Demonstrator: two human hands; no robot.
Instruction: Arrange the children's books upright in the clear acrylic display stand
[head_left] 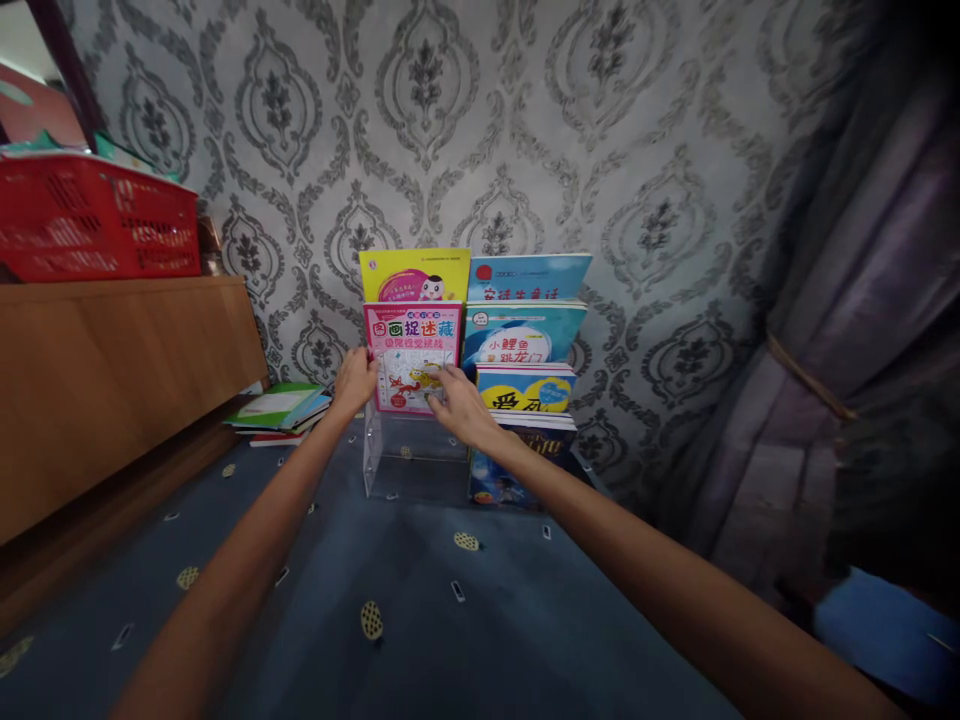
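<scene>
A clear acrylic book rack (373, 462) stands on the floor against the patterned wall. Both of my hands hold a pink picture book (413, 343) in the rack's left column. My left hand (354, 381) grips the book's left edge. My right hand (459, 401) grips its lower right part. Behind the pink book stands a yellow book (413, 273). The right column holds several blue and yellow books (523, 340) in stepped tiers.
A stack of books (279, 412) lies on the blue carpet (420, 600) to the left of the rack. A wooden cabinet (105, 380) on the left carries a red basket (90, 220). A dark curtain (862, 300) hangs on the right.
</scene>
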